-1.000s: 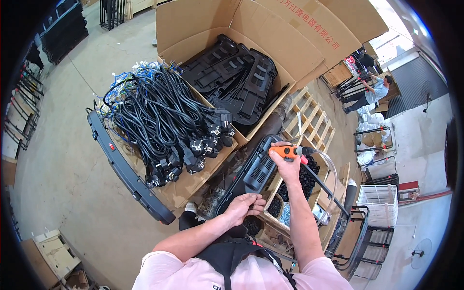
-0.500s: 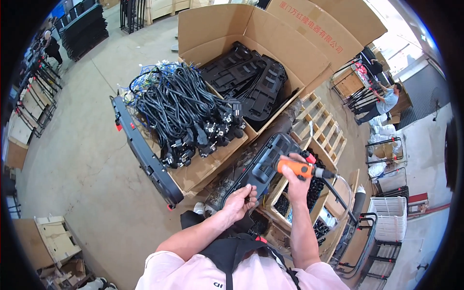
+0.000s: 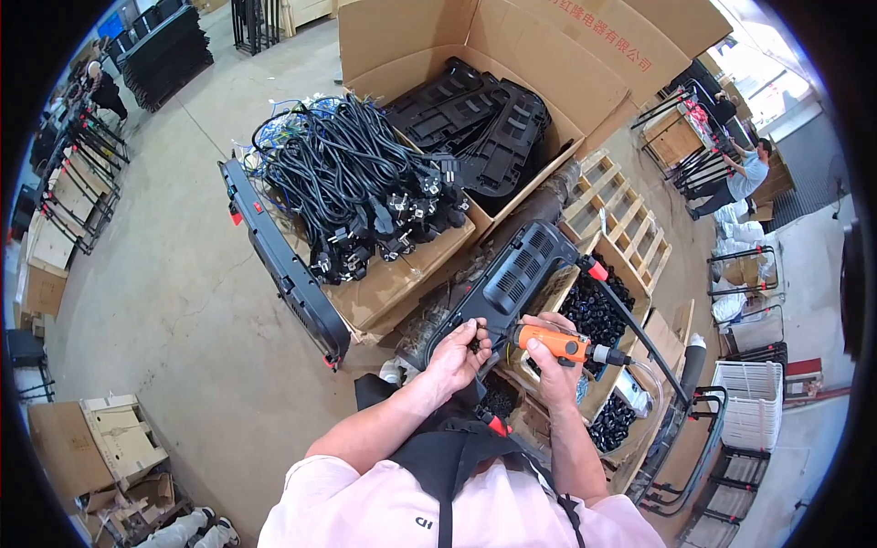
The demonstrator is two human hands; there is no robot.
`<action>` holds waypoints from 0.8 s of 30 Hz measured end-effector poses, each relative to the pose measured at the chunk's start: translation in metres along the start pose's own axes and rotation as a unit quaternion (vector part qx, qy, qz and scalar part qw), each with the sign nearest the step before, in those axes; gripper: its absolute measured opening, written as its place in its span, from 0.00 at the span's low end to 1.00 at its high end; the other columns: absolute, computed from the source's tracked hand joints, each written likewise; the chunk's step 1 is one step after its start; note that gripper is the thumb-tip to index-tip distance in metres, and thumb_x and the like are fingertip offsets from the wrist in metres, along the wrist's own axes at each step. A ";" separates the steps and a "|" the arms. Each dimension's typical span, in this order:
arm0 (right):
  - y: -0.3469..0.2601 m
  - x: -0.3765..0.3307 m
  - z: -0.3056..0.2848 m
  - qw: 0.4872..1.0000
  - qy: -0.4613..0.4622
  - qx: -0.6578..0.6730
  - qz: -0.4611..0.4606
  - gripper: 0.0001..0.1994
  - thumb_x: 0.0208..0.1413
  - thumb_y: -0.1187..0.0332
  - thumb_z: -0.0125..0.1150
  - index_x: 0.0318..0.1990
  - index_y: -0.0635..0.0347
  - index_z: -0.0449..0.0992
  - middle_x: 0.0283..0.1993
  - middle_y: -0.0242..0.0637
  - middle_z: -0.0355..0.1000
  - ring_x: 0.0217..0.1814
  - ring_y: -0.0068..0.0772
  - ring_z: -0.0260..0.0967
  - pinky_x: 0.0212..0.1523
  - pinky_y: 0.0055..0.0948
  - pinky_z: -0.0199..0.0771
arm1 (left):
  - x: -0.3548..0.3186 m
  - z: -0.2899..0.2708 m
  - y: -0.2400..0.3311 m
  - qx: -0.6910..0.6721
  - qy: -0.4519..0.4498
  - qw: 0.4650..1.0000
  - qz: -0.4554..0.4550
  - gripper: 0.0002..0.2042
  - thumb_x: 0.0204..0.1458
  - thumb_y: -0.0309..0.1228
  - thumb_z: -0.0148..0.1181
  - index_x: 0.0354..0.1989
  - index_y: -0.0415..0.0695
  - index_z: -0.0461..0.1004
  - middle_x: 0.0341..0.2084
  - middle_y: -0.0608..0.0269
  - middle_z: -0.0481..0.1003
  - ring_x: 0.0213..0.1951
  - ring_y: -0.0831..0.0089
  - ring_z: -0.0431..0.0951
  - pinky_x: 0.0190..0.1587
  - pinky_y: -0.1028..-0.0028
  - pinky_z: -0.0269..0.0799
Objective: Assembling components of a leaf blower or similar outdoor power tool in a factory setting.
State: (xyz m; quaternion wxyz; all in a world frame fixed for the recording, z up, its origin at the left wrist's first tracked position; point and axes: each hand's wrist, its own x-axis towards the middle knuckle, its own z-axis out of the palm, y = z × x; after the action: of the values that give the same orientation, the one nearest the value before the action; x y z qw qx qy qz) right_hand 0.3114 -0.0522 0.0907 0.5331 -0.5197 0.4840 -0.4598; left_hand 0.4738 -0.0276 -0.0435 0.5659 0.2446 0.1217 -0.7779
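Your right hand: fingers wrapped around the orange driver. Your left hand: fingers curled; cannot tell whether gripping. Black housing extends just beyond both hands' fingers.

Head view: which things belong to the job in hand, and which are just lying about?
Probably part of the job:
orange cylindrical power tool, gripped by the right hand
long black vented plastic housing, nearest the curled left hand

Probably just lying about, untouched:
pale slatted wooden pallet
white ribbed plastic basket
brown cardboard box, lower left
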 end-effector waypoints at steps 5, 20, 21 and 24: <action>-0.001 -0.003 -0.001 1.000 -0.016 0.010 0.011 0.26 0.58 0.72 0.70 0.63 0.66 0.68 0.59 0.49 0.78 0.62 0.38 0.76 0.67 0.39 0.73 | -0.004 -0.003 -0.002 -0.023 -0.022 0.999 -0.013 0.14 0.73 0.39 0.53 0.58 0.45 0.76 0.35 0.68 0.78 0.35 0.74 0.80 0.40 0.72 0.82; 0.025 0.023 0.029 0.999 -0.033 -0.023 -0.010 0.27 0.57 0.77 0.71 0.63 0.65 0.68 0.59 0.49 0.78 0.60 0.36 0.76 0.66 0.37 0.74 | -0.036 -0.014 -0.003 0.161 -0.016 0.983 -0.087 0.15 0.75 0.42 0.48 0.50 0.42 0.75 0.41 0.60 0.82 0.38 0.72 0.84 0.43 0.71 0.84; 0.027 0.024 0.030 0.999 -0.034 -0.024 -0.009 0.27 0.57 0.77 0.71 0.63 0.65 0.68 0.59 0.49 0.78 0.60 0.36 0.76 0.66 0.37 0.74 | -0.035 -0.016 -0.003 0.160 -0.016 0.983 -0.087 0.15 0.75 0.42 0.48 0.50 0.42 0.75 0.41 0.60 0.82 0.38 0.72 0.84 0.43 0.71 0.84; 0.030 0.027 0.033 0.998 -0.041 -0.045 -0.016 0.27 0.57 0.77 0.71 0.63 0.65 0.69 0.59 0.49 0.78 0.61 0.36 0.76 0.67 0.37 0.74 | -0.034 -0.021 0.000 0.141 -0.035 0.987 -0.068 0.14 0.74 0.40 0.50 0.49 0.43 0.76 0.41 0.61 0.82 0.37 0.73 0.83 0.42 0.72 0.83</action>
State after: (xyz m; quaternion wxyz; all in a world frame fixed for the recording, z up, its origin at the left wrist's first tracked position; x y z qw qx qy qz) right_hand 0.3472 -0.0745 0.0599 0.5210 -0.5691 0.4741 -0.4241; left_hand 0.4867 0.0098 -0.0437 0.4750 0.2857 0.0069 -0.8323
